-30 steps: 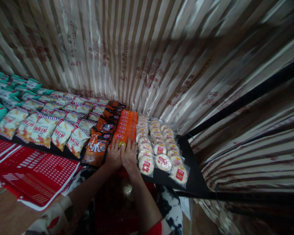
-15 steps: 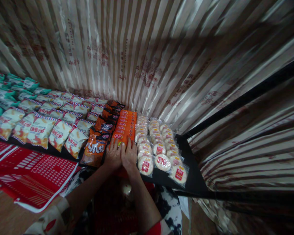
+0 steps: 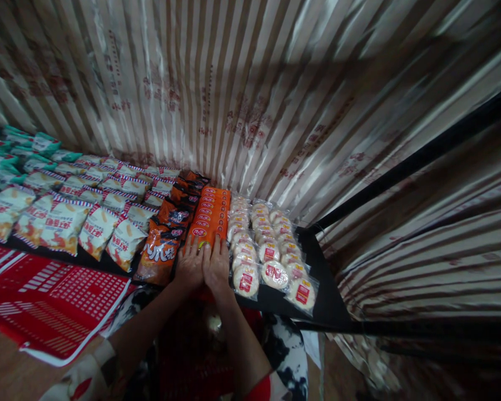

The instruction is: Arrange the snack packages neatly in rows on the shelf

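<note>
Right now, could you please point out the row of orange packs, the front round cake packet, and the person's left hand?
Row of orange packs (image 3: 210, 214), head view, on the middle packs' top faces.
Front round cake packet (image 3: 246, 280), head view, on its red label.
Left hand (image 3: 189, 266), head view, on its back.

I see the row of orange packets (image 3: 209, 216) lying flat, overlapped, running away from my hands (image 3: 203, 266), which press its near end.

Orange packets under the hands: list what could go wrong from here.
Both hands, left hand and right hand, press flat on the near end of the orange packets. A hard push might buckle the row into the round cakes or the dark orange bags beside it. The nearest cakes lie close to the black shelf edge and could slide off.
</note>
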Tool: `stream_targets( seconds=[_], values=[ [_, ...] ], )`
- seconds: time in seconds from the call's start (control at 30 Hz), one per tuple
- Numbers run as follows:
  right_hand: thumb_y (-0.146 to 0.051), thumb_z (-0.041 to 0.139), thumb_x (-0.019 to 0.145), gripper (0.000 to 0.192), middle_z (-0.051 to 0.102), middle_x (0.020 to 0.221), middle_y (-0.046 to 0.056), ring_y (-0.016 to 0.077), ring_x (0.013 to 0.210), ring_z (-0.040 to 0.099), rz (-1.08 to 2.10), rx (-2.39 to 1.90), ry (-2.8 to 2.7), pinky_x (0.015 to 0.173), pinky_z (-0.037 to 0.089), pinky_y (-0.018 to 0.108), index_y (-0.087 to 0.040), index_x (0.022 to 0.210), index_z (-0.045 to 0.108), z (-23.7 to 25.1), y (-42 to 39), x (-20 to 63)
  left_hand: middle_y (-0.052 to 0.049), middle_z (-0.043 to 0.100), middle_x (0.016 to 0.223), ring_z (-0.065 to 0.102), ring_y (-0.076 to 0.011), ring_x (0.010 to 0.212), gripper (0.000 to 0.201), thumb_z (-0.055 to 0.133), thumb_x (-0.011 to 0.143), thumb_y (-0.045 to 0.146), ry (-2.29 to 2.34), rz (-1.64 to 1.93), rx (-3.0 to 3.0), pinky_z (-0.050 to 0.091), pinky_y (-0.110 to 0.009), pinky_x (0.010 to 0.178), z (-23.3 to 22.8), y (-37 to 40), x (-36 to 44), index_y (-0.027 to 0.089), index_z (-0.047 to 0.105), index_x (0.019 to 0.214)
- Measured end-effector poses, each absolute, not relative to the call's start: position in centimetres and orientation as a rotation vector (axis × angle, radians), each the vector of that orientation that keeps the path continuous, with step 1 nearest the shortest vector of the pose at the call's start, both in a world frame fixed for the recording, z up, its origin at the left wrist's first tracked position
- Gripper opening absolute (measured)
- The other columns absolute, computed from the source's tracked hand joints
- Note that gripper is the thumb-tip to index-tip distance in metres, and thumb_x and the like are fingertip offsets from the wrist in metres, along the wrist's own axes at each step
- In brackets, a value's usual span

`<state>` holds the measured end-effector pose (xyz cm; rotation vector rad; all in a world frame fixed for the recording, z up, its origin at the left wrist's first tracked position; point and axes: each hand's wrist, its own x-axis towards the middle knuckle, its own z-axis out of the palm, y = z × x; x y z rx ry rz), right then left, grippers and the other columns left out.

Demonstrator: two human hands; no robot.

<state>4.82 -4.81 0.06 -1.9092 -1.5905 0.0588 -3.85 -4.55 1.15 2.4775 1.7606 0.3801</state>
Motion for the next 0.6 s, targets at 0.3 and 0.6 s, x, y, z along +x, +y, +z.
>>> stream_targets(
  seconds=[0.3, 0.6],
  values=[
    [-0.036, 0.034, 0.094, 0.053, 0.048, 0.138, 0.018, 0.0277, 0.129, 0.042, 0.080, -1.936, -1.552, 0.104, 0.037, 0.047, -0.011, 0.139, 0.041, 0.90, -5.12, 4.60, -0.019, 0.039, 0.145, 0.032, -0.0344, 0.136, 0.044, 0.037, 0.092, 0.031, 1.754, 0.387, 2.543, 0.040, -0.048, 0.096, 0.56, -4.52, -3.92, 0.015, 0.052, 0.130],
    [-0.038, 0.037, 0.093, 0.054, 0.050, 0.136, 0.019, 0.0275, 0.128, 0.043, 0.103, -1.954, -1.556, 0.103, 0.038, 0.043, -0.010, 0.139, 0.042, 1.12, -5.13, 4.47, -0.020, 0.036, 0.146, 0.030, -0.0369, 0.136, 0.045, 0.039, 0.091, 0.034, 1.751, 0.318, 2.521, 0.039, -0.049, 0.097, 1.06, -4.45, -4.18, 0.014, 0.053, 0.129]
  ],
)
